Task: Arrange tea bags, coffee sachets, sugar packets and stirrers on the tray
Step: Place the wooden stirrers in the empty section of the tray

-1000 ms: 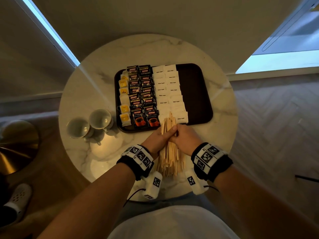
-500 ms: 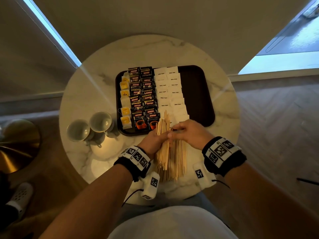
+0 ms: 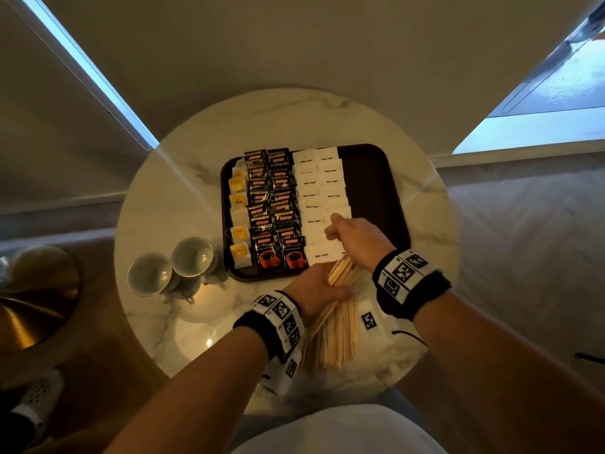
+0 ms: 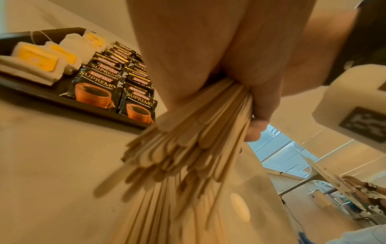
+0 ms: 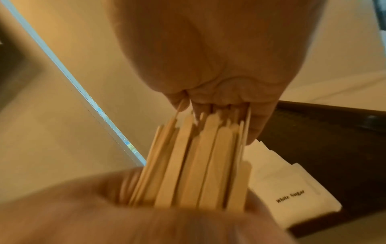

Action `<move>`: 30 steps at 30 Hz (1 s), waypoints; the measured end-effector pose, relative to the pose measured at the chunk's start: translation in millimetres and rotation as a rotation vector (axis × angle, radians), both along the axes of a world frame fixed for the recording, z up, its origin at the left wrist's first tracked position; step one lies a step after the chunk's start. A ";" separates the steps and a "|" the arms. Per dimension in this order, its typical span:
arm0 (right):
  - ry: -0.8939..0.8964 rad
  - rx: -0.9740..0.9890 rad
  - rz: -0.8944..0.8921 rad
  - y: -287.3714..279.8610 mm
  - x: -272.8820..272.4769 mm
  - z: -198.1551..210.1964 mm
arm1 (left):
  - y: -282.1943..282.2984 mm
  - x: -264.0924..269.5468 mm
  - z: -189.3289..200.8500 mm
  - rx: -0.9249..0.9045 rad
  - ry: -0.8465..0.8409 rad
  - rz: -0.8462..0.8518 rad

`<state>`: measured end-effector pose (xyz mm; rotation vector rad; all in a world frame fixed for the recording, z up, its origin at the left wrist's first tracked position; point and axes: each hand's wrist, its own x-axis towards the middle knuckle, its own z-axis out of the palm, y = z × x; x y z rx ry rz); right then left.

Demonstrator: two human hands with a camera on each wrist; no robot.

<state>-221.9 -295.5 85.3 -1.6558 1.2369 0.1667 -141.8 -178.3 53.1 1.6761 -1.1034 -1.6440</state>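
A dark tray [image 3: 376,178] on the round marble table [image 3: 196,178] carries a column of tea bags [image 3: 239,224], two columns of coffee sachets [image 3: 275,208] and two columns of white sugar packets [image 3: 320,188]; its right strip is bare. A bundle of wooden stirrers [image 3: 334,335] stands slanted at the tray's near edge. My left hand [image 3: 317,290] grips the bundle at its middle. My right hand [image 3: 357,237] hovers over the near sugar packets and holds the stirrers' upper ends [image 5: 198,165] in curled fingers. The left wrist view shows the stirrers [image 4: 188,140] fanning out below the fist.
Two cups [image 3: 173,267] stand on the table just left of the tray. A brass-coloured round object [image 3: 36,296] sits on the floor at far left. The table's near rim is close to my body.
My right hand has moved forward and right over the tray's near edge, drawing the stirrers' upper ends with it. The left hand keeps its grip on the bundle.
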 end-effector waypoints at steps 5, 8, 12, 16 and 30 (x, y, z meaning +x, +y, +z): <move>-0.058 0.169 0.055 4.9 -3.2 -13.6 | -10.3 -7.9 5.1 -0.057 -0.050 0.020; -0.216 -0.042 -0.193 -1.1 -14.8 -4.0 | -9.8 6.4 0.5 -0.070 -0.021 0.208; -0.270 -0.145 -0.152 15.4 -36.5 12.8 | -19.3 43.2 6.2 -0.077 0.052 0.648; -0.110 -0.134 0.584 46.8 -45.3 9.2 | -36.9 72.7 26.2 -0.138 0.281 0.988; -0.031 -0.321 0.967 46.6 -19.2 5.2 | -40.3 56.3 33.2 -0.099 0.554 1.028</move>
